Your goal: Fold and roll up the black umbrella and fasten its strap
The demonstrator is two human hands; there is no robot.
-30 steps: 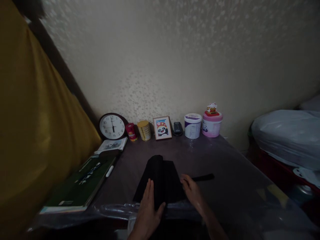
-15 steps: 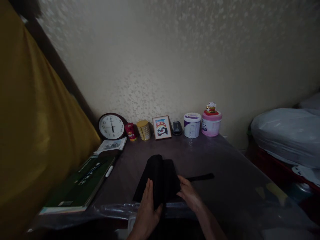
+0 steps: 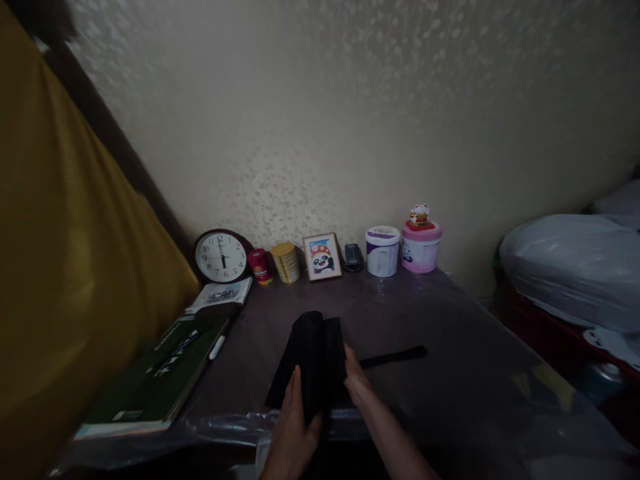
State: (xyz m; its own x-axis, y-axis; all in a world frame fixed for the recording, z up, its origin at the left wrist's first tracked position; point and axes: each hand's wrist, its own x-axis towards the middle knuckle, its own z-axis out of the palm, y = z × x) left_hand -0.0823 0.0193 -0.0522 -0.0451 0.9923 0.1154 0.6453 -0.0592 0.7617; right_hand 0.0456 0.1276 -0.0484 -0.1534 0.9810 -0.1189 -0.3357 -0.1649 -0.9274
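Observation:
A black folded cloth (image 3: 310, 353) lies on the dark table (image 3: 450, 347) near its front edge. My left hand (image 3: 294, 420) rests flat on the cloth's near left part, fingers stretched forward. My right hand (image 3: 357, 381) presses against the cloth's right edge, fingers together along the fold. A thin black strap (image 3: 395, 357) runs from the cloth out to the right across the table.
Along the wall stand a clock (image 3: 221, 256), a red tin (image 3: 260, 265), a gold tin (image 3: 285, 261), a panda picture (image 3: 321, 256), a dark device (image 3: 353, 257), a white tub (image 3: 382, 251) and a pink tub (image 3: 421, 245). Green book (image 3: 155, 373) and pen (image 3: 217, 347) left. Yellow curtain (image 3: 60, 267) left, bed (image 3: 570, 267) right.
My right hand has slid left, pushing the cloth's right edge inward so the cloth is narrower. My left hand has stayed on the cloth.

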